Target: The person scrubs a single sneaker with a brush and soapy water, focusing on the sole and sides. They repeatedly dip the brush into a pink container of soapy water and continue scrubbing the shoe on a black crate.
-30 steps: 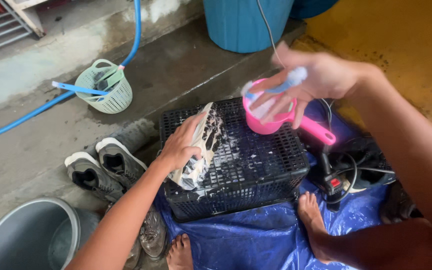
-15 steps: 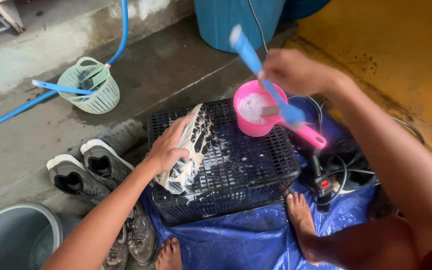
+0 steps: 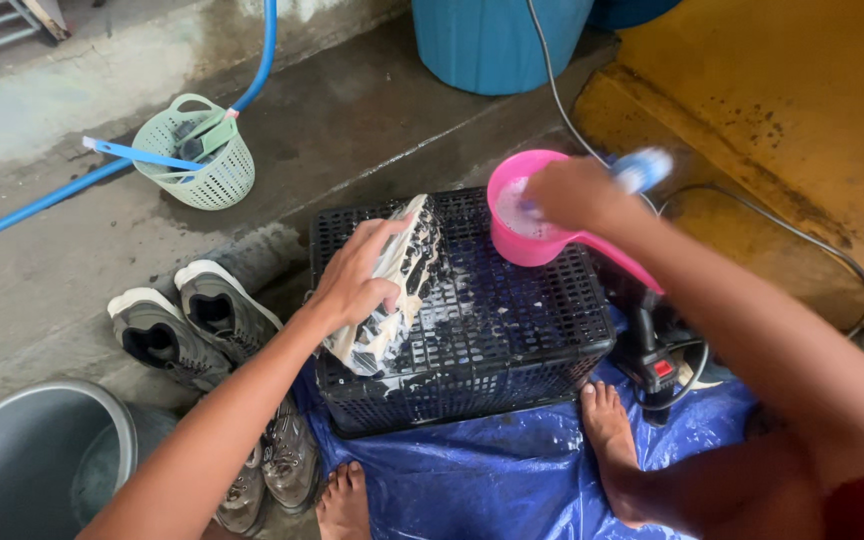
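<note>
1. The left hand [image 3: 352,285] clamps a soapy shoe [image 3: 392,290] on the black crate [image 3: 512,350], its long axis running away from the person.
2. The right hand [image 3: 572,190], closed around a blue-handled brush [image 3: 642,170], dips into the pink scoop [image 3: 532,225], just right of the shoe.

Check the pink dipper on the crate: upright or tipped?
Upright. The pink dipper sits mouth up on the black crate, sudsy liquid visible inside; the right hand reaches into it.
</note>
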